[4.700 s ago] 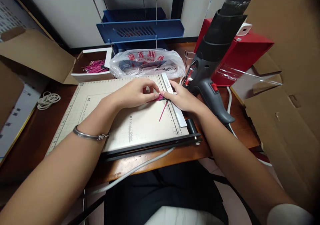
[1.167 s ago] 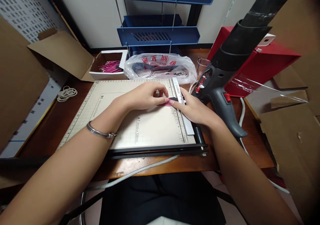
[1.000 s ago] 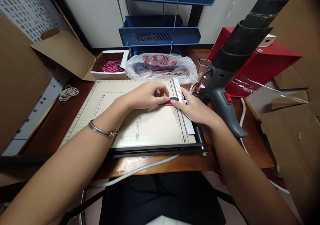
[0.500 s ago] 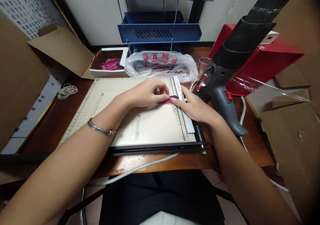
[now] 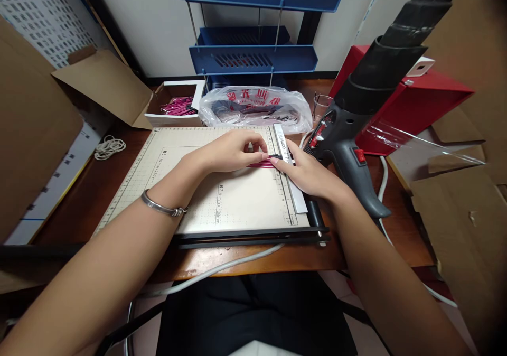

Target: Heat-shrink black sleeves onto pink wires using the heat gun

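Note:
A small bundle of thin pink wires with black ends lies crosswise on the cream board of a paper trimmer. My left hand pinches the bundle between thumb and fingertips, the index finger curled. At the black ends, the thumb of my right hand presses on the wires. The rest of that hand reaches over the trimmer's metal strip, and its fingers are partly hidden behind it. Both hands meet near the board's right edge.
Behind the trimmer stand a white box of pink wires and a clear plastic bag. A heat gun leans at the right before a red box. Blue trays rise at the back; a white cable crosses the table's front.
The view has tilted slightly, so the background sits a little lower. Both hands stay at the wires, with only a slight shift of the fingers at the black ends.

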`<state>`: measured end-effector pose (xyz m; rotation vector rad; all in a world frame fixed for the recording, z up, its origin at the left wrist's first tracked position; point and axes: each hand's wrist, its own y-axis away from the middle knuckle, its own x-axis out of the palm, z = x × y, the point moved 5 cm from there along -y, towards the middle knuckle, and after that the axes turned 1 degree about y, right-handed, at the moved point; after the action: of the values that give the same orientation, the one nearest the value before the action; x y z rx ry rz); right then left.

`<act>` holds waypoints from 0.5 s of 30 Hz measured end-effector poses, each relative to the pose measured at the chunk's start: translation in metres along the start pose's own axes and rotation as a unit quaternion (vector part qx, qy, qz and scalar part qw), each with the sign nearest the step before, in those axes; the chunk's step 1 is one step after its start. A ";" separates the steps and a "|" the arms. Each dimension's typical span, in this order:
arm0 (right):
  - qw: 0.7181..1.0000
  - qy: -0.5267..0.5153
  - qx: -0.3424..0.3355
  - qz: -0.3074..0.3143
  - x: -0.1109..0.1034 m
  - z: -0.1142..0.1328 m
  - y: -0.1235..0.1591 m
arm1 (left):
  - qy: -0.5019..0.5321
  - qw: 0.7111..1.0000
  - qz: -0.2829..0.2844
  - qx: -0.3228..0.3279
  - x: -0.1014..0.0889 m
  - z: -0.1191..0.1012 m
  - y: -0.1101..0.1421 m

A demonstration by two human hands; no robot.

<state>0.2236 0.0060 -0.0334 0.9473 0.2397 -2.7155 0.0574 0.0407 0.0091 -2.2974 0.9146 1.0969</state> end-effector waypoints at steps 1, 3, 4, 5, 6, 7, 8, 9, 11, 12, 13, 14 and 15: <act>1.000 -0.001 -0.002 0.000 0.000 0.001 0.000 | 0.000 1.000 0.000 0.001 0.000 0.000 0.000; 1.000 -0.005 -0.004 0.002 0.000 0.002 0.002 | 0.000 1.000 0.002 0.004 0.001 0.000 0.000; 1.000 -0.007 -0.003 0.001 0.000 0.003 0.003 | 0.000 1.000 0.002 0.006 0.001 0.000 -0.001; 1.000 -0.008 0.000 -0.004 0.000 0.002 0.003 | 0.000 1.000 0.001 0.008 0.001 0.000 -0.001; 1.000 -0.009 0.004 -0.013 -0.001 0.001 0.003 | 0.000 1.000 0.000 0.009 0.001 0.001 -0.001; 1.000 -0.010 0.009 -0.026 -0.001 0.000 0.002 | 0.001 1.000 -0.002 0.009 0.001 0.001 -0.001; 0.999 -0.014 0.014 -0.041 -0.002 -0.002 0.001 | 0.003 1.000 -0.003 0.009 0.002 0.002 -0.001; 0.998 -0.019 0.017 -0.056 -0.003 -0.004 -0.002 | 0.004 1.000 -0.004 0.008 0.002 0.002 -0.001; 0.995 -0.027 0.016 -0.093 -0.005 -0.005 -0.005 | 0.003 1.000 -0.002 0.008 0.002 0.003 -0.001; 0.991 -0.023 0.012 -0.129 -0.008 -0.002 -0.003 | 0.001 1.000 -0.002 0.009 0.003 0.003 -0.001; 0.984 -0.012 0.002 -0.176 -0.012 0.003 0.003 | -0.003 1.000 -0.003 0.010 0.003 0.003 -0.001; 0.973 0.003 -0.013 -0.229 -0.016 0.012 0.015 | -0.006 1.000 -0.005 0.012 0.003 0.003 -0.001; 0.957 0.021 -0.036 -0.286 -0.019 0.025 0.033 | -0.007 1.000 -0.007 0.012 0.003 0.003 -0.001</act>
<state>0.2333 -0.0276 -0.0047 1.0446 0.7173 -3.1671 0.0578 0.0421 0.0052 -2.2706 0.9002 1.0894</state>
